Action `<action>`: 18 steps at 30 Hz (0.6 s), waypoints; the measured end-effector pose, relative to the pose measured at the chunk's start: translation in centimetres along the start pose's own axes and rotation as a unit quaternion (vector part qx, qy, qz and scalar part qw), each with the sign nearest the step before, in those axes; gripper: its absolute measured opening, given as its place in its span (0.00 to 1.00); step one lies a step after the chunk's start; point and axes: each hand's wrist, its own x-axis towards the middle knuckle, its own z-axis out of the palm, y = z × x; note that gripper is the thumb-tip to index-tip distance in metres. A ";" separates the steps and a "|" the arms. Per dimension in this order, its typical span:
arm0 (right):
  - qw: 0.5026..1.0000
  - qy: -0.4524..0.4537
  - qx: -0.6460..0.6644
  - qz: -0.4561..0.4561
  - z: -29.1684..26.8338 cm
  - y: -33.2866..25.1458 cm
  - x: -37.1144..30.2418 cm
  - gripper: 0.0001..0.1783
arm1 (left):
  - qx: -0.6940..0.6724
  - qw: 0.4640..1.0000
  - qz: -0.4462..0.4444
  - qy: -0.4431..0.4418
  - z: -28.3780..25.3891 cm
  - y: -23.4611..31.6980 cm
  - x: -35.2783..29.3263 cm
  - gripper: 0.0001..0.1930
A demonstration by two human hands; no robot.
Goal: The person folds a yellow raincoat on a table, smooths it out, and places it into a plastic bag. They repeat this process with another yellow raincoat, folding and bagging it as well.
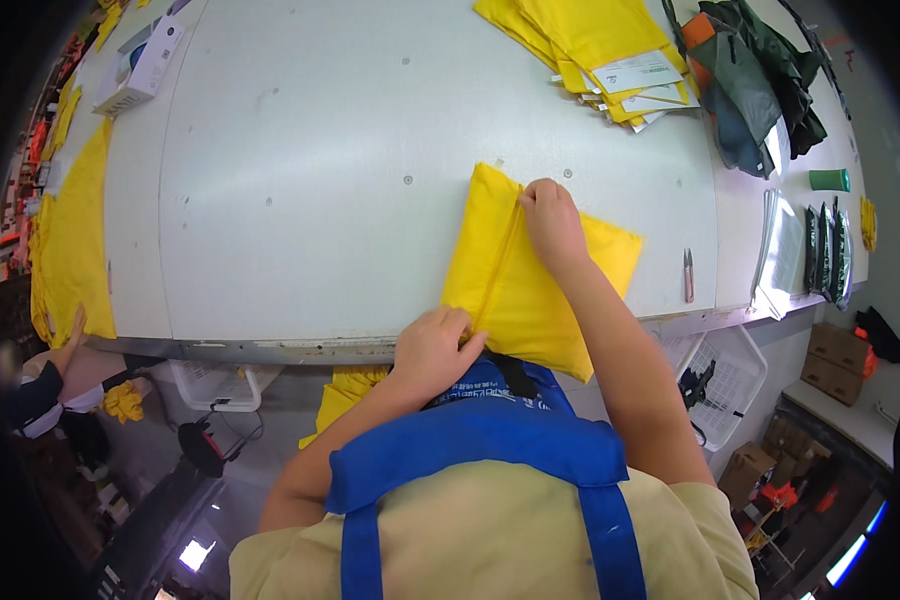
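Observation:
A flat yellow fabric pouch (540, 300) lies askew at the table's front edge, its near corner hanging over. A raised line, a zipper or seam, runs down it from the far edge towards me. My right hand (555, 222) is closed in a pinch at the far end of that line. Down at the near left corner, my left hand (438, 348) grips the edge with thumb and fingers together. To the right of the pouch lies a pair of thread snips (688, 275) with pinkish handles.
Stacked yellow pouches (580, 40) with white labels lie at the far right, beside dark green bags (745, 100). A white box (142, 65) stands far left. At the left, another person's hand (76, 325) touches yellow fabric (78, 240). White baskets (225, 385) hang below the table edge.

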 end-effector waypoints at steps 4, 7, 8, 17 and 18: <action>1.000 0.005 -0.016 -0.003 -0.5 0.7 -1.1 0.14 | 0.087 0.979 0.135 0.125 1.5 0.6 4.8 0.27; 0.981 0.033 -0.187 0.029 -3.3 1.2 -4.9 0.25 | 0.131 0.978 0.135 0.089 2.8 -0.2 5.8 0.37; 0.962 0.030 -0.263 0.075 -3.9 1.5 -6.9 0.29 | 0.138 0.981 0.120 0.060 3.2 -0.5 5.7 0.39; 0.955 0.022 -0.224 0.194 -2.6 5.3 -9.1 0.39 | 0.112 0.975 0.149 0.124 5.8 -3.3 7.4 0.41; 0.957 0.022 -0.213 0.197 -2.6 5.7 -8.9 0.39 | 0.035 0.975 0.120 0.182 6.3 -4.4 7.6 0.40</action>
